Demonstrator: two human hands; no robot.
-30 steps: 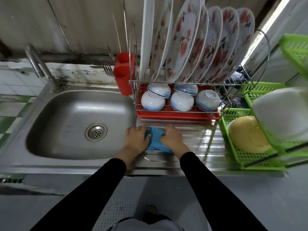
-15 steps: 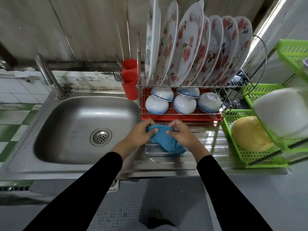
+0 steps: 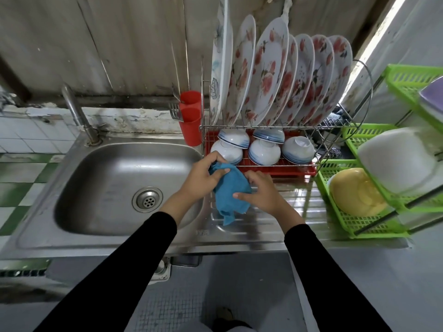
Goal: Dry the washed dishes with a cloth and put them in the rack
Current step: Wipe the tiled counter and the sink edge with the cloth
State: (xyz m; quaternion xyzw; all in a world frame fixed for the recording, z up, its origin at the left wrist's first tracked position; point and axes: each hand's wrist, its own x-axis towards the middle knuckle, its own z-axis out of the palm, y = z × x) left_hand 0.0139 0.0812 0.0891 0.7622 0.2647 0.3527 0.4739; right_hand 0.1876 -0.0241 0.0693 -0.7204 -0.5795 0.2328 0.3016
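A blue cloth (image 3: 227, 192) hangs above the steel drainboard (image 3: 275, 219), held between both hands. My left hand (image 3: 203, 176) grips its upper corner near the sink's right rim. My right hand (image 3: 261, 192) pinches the cloth's right side. Just behind stands the wire dish rack (image 3: 318, 127). Several floral plates (image 3: 271, 75) stand upright in its top tier. Several blue-rimmed white bowls (image 3: 297, 149) lie upside down on its red tray (image 3: 306, 169).
The steel sink (image 3: 103, 188) with its drain lies to the left, a tap (image 3: 76, 113) behind it. A red cutlery cup (image 3: 190, 123) holding forks hangs on the rack's left side. A green plastic shelf (image 3: 359, 226) at right holds a yellow bowl (image 3: 354, 192) and white container (image 3: 398, 159).
Both hands have lifted the blue cloth off the drainboard and spread apart on it; the cloth now hangs loose between them instead of being pressed flat.
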